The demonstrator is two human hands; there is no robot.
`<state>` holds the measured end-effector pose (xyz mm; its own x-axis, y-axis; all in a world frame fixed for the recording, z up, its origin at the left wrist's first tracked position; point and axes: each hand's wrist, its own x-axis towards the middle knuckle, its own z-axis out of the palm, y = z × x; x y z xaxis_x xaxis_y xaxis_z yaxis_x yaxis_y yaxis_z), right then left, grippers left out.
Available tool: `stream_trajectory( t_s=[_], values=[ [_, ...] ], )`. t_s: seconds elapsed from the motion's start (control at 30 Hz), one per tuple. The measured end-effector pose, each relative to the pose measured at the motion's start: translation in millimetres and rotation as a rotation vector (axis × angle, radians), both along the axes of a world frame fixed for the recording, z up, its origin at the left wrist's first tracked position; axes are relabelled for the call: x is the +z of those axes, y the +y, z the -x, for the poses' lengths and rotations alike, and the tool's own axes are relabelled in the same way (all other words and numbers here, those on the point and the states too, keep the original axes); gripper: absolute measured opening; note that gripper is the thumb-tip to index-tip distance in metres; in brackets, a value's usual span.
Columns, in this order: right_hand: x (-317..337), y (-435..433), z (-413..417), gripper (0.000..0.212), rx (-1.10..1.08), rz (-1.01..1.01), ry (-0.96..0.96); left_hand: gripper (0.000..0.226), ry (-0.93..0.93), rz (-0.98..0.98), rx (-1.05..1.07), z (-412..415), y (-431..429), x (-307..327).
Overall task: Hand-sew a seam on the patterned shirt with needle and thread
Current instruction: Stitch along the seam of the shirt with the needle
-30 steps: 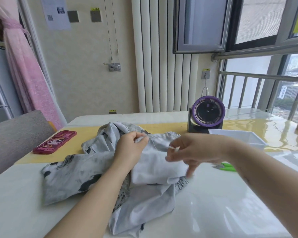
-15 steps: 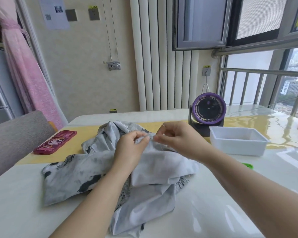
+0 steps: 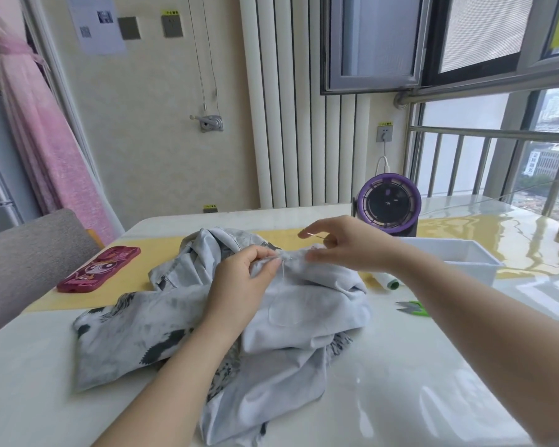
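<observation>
The grey patterned shirt [image 3: 136, 330] lies bunched on the white table, its pale inside turned up in the middle. My left hand [image 3: 242, 285] pinches a raised fold of the fabric near the seam. My right hand [image 3: 346, 245] hovers just right of that fold and pinches a thin silver needle [image 3: 315, 235], whose tip points left. A short length of white thread [image 3: 283, 269] runs down from the fold between the two hands.
A white spool with a green end [image 3: 388, 281] and green thread snips [image 3: 413, 308] lie right of the shirt. A white plastic tray [image 3: 459, 262] and a purple fan [image 3: 389, 206] stand behind them. A red phone [image 3: 99, 269] lies left, beside a grey chair back [image 3: 23, 253].
My right hand came from the right side of the shirt up to the fold, then lifted slightly right with the needle. The left hand kept its pinch on the fold.
</observation>
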<state>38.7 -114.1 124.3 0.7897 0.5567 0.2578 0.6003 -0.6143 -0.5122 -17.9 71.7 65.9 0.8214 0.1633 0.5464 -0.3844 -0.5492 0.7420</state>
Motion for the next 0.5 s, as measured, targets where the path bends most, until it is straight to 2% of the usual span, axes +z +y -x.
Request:
stream_trajectory(
  t_s=[0.1, 0.27, 0.37, 0.43, 0.5],
  values=[
    [2, 4, -5, 0.010, 0.012, 0.156, -0.028, 0.006, -0.033, -0.070, -0.004, 3, 1, 2],
    [11, -4, -4, 0.018, -0.039, 0.255, -0.207, 0.008, -0.075, -0.108, 0.021, 5, 4, 2],
    [6, -9, 0, 0.019, -0.106, 0.342, -0.260, 0.016, -0.030, -0.095, 0.039, 0, -1, -4],
    [-4, -10, -1, 0.016, -0.151, 0.406, -0.244, 0.014, 0.028, -0.074, 0.021, -4, -7, -10],
    [-13, -11, -1, 0.017, -0.202, 0.387, -0.203, 0.014, 0.075, -0.030, 0.006, -7, -12, -16]
  ],
)
